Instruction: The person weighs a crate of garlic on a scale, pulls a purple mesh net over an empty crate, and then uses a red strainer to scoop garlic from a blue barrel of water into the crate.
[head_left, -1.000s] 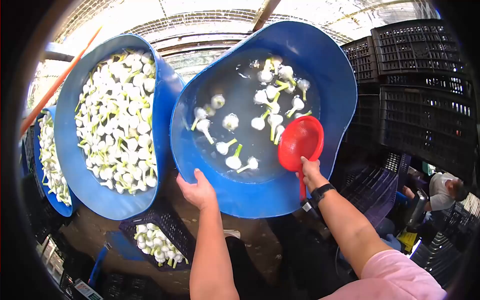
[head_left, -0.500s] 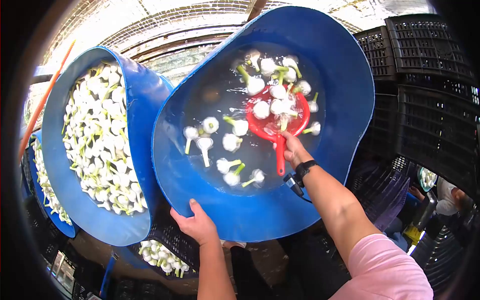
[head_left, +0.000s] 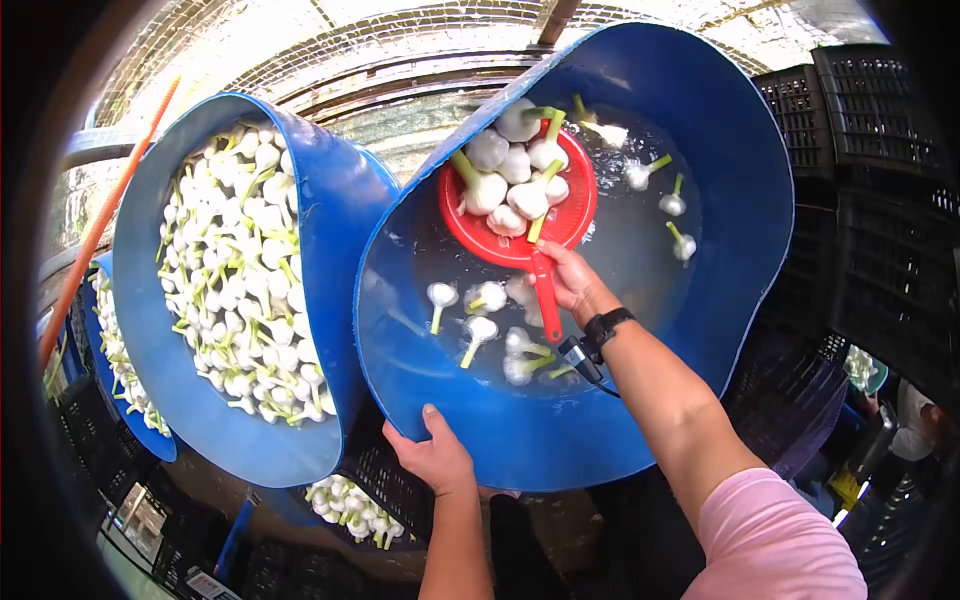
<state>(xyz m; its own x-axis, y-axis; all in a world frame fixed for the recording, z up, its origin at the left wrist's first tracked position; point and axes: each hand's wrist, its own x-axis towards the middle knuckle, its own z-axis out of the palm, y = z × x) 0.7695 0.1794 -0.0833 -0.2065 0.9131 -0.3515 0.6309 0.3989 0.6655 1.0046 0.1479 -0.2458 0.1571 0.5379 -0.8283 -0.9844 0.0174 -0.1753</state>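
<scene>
My right hand [head_left: 572,278] is closed round the handle of a red strainer [head_left: 580,205], which is heaped with several white garlic bulbs [head_left: 515,175]. The strainer is above the water, near the left wall of a large blue tub [head_left: 560,440]. Several loose bulbs [head_left: 480,328] with green stems float in the water below and to the right of it. My left hand [head_left: 435,450] rests at the tub's near rim, thumb on the inside, fingers partly hidden behind the rim, gripping it.
To the left stands another blue tub [head_left: 325,250] full of garlic, with a third one [head_left: 160,440] beyond. A black crate [head_left: 385,480] of garlic is below. Black crates [head_left: 870,130] are stacked at the right. A co-worker's sleeve [head_left: 912,425] shows at the lower right.
The red strainer has come up out of the water and moved left, now piled with bulbs. The view has shifted, and my left hand remains at the rim.
</scene>
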